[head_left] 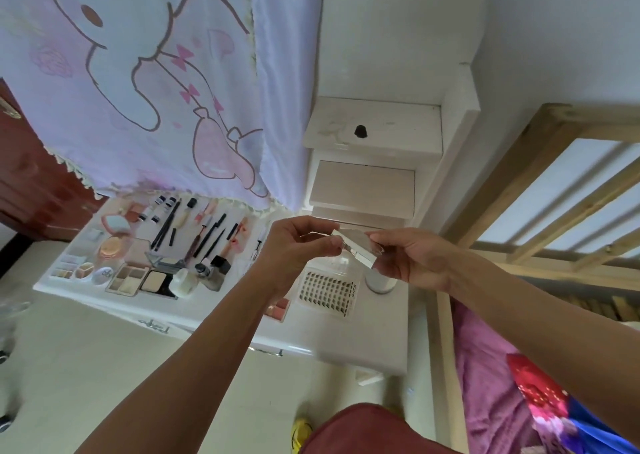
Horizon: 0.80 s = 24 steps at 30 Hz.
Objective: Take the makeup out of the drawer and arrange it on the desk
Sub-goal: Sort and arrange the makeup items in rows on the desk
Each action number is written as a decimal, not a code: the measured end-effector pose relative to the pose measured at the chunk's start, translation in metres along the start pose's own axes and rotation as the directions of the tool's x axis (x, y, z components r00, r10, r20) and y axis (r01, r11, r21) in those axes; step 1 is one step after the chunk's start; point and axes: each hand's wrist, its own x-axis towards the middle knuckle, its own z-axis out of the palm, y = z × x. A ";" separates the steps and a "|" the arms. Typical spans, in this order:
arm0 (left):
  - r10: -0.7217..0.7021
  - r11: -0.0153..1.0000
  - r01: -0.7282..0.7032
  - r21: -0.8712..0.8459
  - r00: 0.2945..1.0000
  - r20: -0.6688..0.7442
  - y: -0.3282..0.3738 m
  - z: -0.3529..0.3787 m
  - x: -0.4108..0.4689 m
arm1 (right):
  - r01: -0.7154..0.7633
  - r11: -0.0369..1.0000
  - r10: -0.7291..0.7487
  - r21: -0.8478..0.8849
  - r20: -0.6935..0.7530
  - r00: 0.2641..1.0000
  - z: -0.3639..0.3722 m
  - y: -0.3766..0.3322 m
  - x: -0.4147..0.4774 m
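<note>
Both hands hold one small flat white compact case (pixel 358 250) in the air above the white desk (pixel 367 343). My left hand (pixel 299 242) pinches its left end and my right hand (pixel 408 256) grips its right end. Laid out on the desk's left part are many makeup items: palettes (pixel 126 279), brushes and pencils (pixel 207 235), a round pink compact (pixel 112 247) and small bottles (pixel 162 204). Below the hands lie a sheet of false lashes (pixel 327 291), a white round jar (pixel 381 282) and a pink blush palette (pixel 277 308).
White drawers (pixel 367 185) with a dark knob (pixel 361 131) rise behind the desk. A cartoon-print cloth (pixel 145 83) hangs on the left. A wooden bed frame (pixel 540 190) and pink bedding (pixel 491 367) stand on the right.
</note>
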 end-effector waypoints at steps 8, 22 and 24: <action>-0.001 1.000 0.001 0.002 1.000 -0.003 -0.009 -0.016 -0.007 | -0.008 0.990 0.012 0.142 -0.023 1.000 0.025 0.002 0.003; -0.032 0.993 0.025 -0.114 0.998 -0.060 -0.009 -0.020 -0.001 | 0.023 0.999 -0.020 0.022 -0.156 0.988 0.031 0.003 -0.016; -0.038 0.992 0.036 -0.119 0.999 -0.014 -0.008 -0.017 -0.003 | 0.033 0.998 -0.026 0.044 -0.152 0.988 0.032 0.003 -0.017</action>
